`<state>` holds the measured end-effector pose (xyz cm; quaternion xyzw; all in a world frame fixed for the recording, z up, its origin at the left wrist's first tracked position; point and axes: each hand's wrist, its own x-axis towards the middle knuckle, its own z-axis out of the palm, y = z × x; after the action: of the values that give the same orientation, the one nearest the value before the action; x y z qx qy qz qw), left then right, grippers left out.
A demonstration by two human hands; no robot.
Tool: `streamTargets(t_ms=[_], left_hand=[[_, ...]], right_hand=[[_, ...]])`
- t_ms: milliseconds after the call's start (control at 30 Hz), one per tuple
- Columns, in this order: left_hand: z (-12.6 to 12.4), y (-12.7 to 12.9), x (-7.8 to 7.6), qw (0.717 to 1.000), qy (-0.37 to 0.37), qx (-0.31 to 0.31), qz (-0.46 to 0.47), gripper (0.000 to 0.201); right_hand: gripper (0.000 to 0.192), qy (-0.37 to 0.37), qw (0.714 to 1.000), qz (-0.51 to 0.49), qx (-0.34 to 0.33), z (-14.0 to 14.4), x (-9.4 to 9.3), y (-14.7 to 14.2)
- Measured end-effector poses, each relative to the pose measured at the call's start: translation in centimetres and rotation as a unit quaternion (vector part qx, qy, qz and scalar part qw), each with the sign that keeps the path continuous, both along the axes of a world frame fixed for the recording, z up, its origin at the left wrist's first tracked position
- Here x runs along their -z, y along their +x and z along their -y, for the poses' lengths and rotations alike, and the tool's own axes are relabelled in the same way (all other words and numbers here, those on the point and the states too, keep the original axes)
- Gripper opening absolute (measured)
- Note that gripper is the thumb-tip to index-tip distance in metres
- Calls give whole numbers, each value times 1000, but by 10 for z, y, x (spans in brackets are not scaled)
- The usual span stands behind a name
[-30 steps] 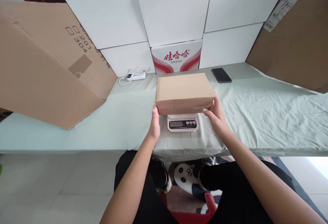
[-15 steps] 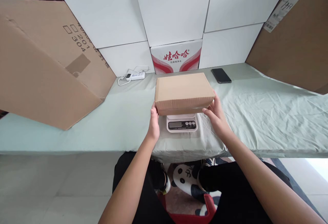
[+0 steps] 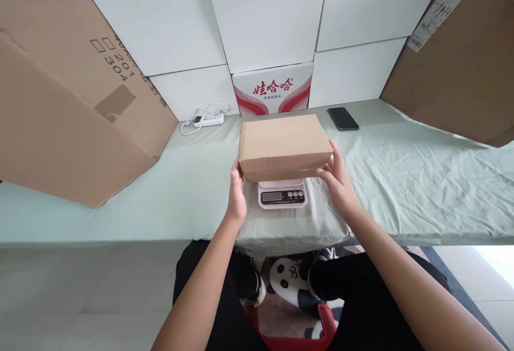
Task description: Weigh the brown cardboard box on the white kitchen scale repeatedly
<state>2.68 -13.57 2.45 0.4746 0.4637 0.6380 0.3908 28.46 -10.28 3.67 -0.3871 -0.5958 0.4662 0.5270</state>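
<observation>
A closed brown cardboard box (image 3: 285,139) sits on or just over a white digital kitchen scale (image 3: 282,201); whether its underside touches the weighing plate is hidden. My left hand (image 3: 236,193) grips the box's left side near the front corner, thumb up and the other fingers mostly out of sight. At the front right corner, my right hand (image 3: 336,177) holds the box with its thumb along the lower front edge and fingers on the right side. The scale's grey display and buttons show below the box; I cannot read any figure on it.
A black phone (image 3: 342,119) lies behind the box to the right. A white power strip (image 3: 209,119) with its cord is at the back left. White boxes (image 3: 268,19) line the back, and large cardboard sheets (image 3: 80,99) flank the cloth-covered table (image 3: 193,201).
The whole view has shifted slightly, so everything appears a little further left. Both hands keep their hold on the cardboard box, which stays over the scale.
</observation>
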Motion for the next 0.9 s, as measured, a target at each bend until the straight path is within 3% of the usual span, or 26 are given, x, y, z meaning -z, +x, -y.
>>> streamTargets(t_ms=[233, 533, 733, 900], left_hand=[[-2, -2, 5, 999, -19, -31, 13, 94], [-6, -4, 2, 1000, 3, -9, -7, 90], [-9, 0, -6, 1000, 16, 22, 11, 90], [-16, -5, -2, 999, 32, 28, -2, 86]], right_hand=[[84, -9, 1000, 9, 21, -3, 1, 5], [74, 10, 999, -10, 40, -8, 13, -10], [73, 2, 999, -23, 44, -2, 5, -19], [70, 18, 999, -14, 41, -6, 3, -24]])
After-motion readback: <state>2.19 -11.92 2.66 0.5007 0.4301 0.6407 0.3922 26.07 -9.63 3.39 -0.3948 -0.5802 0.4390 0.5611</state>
